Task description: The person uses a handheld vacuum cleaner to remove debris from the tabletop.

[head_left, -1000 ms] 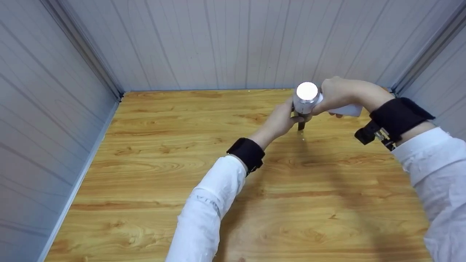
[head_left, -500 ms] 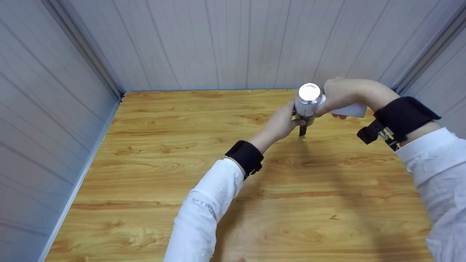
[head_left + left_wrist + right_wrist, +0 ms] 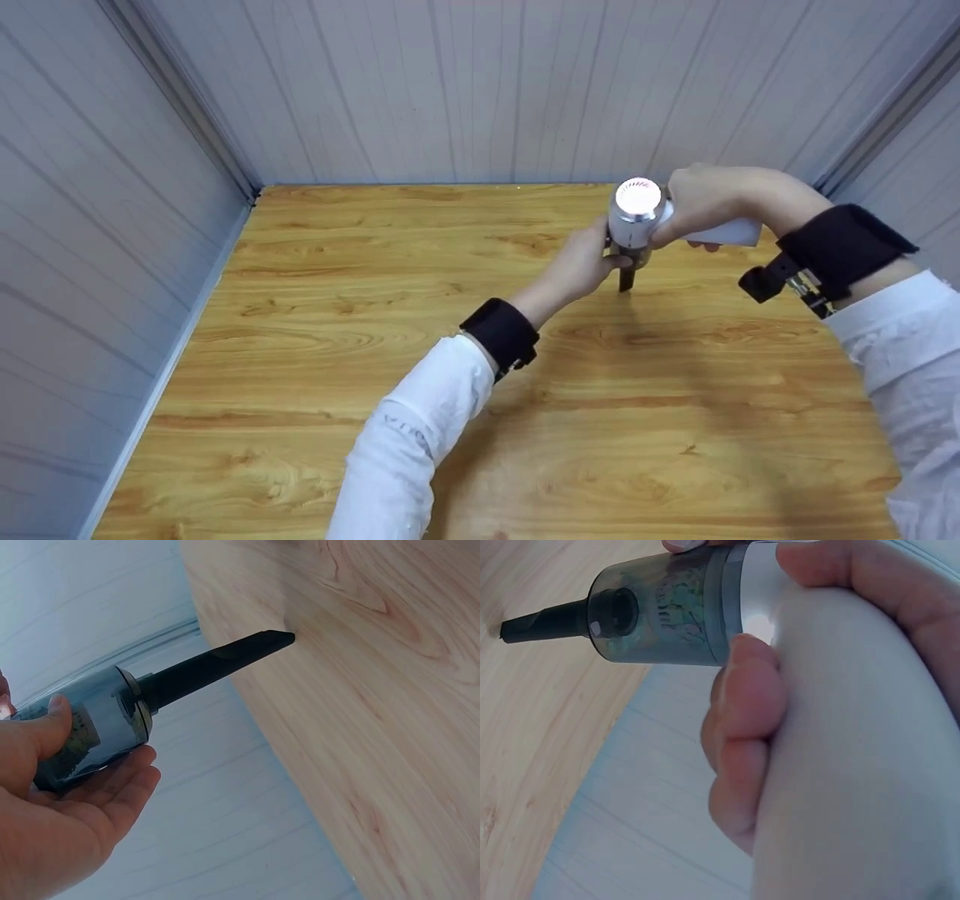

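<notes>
Wooden table [image 3: 420, 247] may scratch if your right hand [image 3: 705, 199], gripping the handheld vacuum [image 3: 636, 217], and left hand [image 3: 581, 259], cupping its dust cup [image 3: 82, 735], jam the black nozzle [image 3: 214, 664] down.

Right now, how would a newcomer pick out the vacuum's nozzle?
Find the wooden table, then both hands near its far right edge holding the vacuum. The nozzle is the thin black spout below its clear dust cup, tip touching the wood.
</notes>
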